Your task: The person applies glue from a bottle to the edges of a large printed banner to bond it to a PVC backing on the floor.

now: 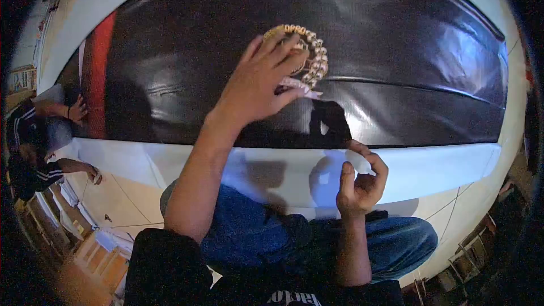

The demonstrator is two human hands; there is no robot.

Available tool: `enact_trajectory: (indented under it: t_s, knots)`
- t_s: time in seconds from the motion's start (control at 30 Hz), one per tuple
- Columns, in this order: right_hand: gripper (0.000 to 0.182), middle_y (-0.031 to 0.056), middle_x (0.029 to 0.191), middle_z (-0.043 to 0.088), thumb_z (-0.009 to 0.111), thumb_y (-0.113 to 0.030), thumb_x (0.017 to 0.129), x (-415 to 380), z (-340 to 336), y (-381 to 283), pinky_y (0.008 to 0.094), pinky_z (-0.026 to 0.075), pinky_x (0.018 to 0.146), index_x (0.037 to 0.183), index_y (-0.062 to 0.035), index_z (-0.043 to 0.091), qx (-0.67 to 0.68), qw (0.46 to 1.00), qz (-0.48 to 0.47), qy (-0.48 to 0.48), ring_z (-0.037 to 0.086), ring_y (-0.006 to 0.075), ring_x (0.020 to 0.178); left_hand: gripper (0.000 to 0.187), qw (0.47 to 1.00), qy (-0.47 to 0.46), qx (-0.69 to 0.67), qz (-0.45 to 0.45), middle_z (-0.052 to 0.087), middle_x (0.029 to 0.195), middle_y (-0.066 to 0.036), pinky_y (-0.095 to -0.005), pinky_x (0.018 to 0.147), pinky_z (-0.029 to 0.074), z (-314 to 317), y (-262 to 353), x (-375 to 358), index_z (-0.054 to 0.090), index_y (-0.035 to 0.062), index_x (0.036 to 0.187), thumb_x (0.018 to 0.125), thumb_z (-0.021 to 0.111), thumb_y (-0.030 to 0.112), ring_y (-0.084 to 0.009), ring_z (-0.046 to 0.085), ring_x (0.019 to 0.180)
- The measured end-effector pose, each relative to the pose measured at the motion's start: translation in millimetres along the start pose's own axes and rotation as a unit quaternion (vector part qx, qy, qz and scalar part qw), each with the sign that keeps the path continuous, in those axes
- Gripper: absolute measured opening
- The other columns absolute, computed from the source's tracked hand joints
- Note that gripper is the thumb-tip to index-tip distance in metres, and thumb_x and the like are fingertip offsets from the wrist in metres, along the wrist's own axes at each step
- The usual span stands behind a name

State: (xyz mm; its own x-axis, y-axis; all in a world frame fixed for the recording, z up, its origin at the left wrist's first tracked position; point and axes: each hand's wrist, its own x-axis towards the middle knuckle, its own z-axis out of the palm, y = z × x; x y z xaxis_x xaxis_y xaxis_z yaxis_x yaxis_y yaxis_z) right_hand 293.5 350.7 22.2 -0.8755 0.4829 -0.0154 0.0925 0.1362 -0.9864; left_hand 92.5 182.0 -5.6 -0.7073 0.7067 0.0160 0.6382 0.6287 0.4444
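Observation:
My left hand point(258, 82) reaches over a shiny black sheet point(209, 17) with fingers spread, palm down. Its fingers cover the left part of a round gold-and-white emblem point(317, 59) with a chain-like ring, letters along the top and a pale ribbon below. Lower right, my right hand point(362, 187) is raised above the sheet's white border point(453, 170), its fingers curled and thumb up. A small whitish piece point(361, 162) shows between thumb and forefinger; I cannot tell what it is. The right hand's shadow falls on the black sheet.
A red band point(103, 73) crosses the sheet's left end. Beyond it another person point(37, 141) sits, one hand point(77, 110) at the sheet's edge. Pale floor tiles point(122, 201) surround the sheet. Wooden items point(99, 258) stand lower left. My jeans-clad knees point(402, 243) are against the near side.

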Motion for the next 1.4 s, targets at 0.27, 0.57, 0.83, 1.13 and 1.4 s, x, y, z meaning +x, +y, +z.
enact_trajectory:
  t_s: [0.27,0.57,0.83,1.13,1.4]
  knots:
    - [0.036,0.0279,0.111,0.059,0.064,0.003,0.083,4.7,3.7,9.4,0.0418,0.047,0.093,0.113,0.0043,0.043,-0.038,0.999,-0.002,-0.016,0.06,0.0321,0.106,0.062,1.0,0.025,-0.006,-0.008,0.041,0.144,-0.009,-0.0505,0.11,0.024,3.7,-12.5,0.9,0.057,0.0178,0.125,0.071,0.073,0.044,-0.0319,0.034,0.135]
    - [0.032,0.0212,0.11,0.063,0.065,-0.003,0.084,4.1,16.8,19.4,0.0383,0.048,0.093,0.112,0.0006,0.049,-0.055,0.998,-0.002,-0.026,0.061,0.028,0.105,0.065,0.999,0.032,-0.001,-0.002,0.04,0.145,-0.012,-0.0498,0.11,0.024,3.1,-19.3,2.5,0.055,0.0173,0.129,0.073,0.071,0.047,-0.0333,0.034,0.135]
    - [0.033,0.0163,0.107,0.066,0.069,-0.004,0.079,15.8,28.2,14.3,0.0342,0.049,0.089,0.109,-0.0025,0.056,-0.094,0.993,0.031,-0.059,0.064,0.0258,0.1,0.112,0.973,-0.2,0.069,0.096,-0.001,0.152,-0.028,-0.0646,0.11,0.001,-9.3,-15.3,71.2,0.011,0.0189,0.15,0.067,0.068,0.068,-0.0462,-0.001,0.141]
    - [0.03,0.0196,0.104,0.067,0.067,-0.003,0.077,23.6,41.9,29.6,0.0357,0.052,0.084,0.104,0.0,0.054,-0.117,0.991,-0.018,-0.057,0.066,0.0285,0.096,0.115,0.962,-0.192,0.006,0.195,0.002,0.152,-0.029,-0.0601,0.112,-0.002,-2.3,-35.2,101.7,0.013,0.017,0.15,0.064,0.071,0.066,-0.0439,0.001,0.141]
    - [0.03,0.0185,0.105,0.067,0.07,-0.005,0.077,39.6,54.4,24.9,0.0357,0.05,0.086,0.103,-0.0011,0.054,-0.16,0.985,-0.024,-0.065,0.065,0.0293,0.096,0.118,0.973,-0.12,0.003,0.196,0.004,0.15,-0.032,-0.0585,0.113,-0.003,-2.5,-47.4,96.5,0.018,0.0143,0.149,0.059,0.077,0.063,-0.0443,0.001,0.141]
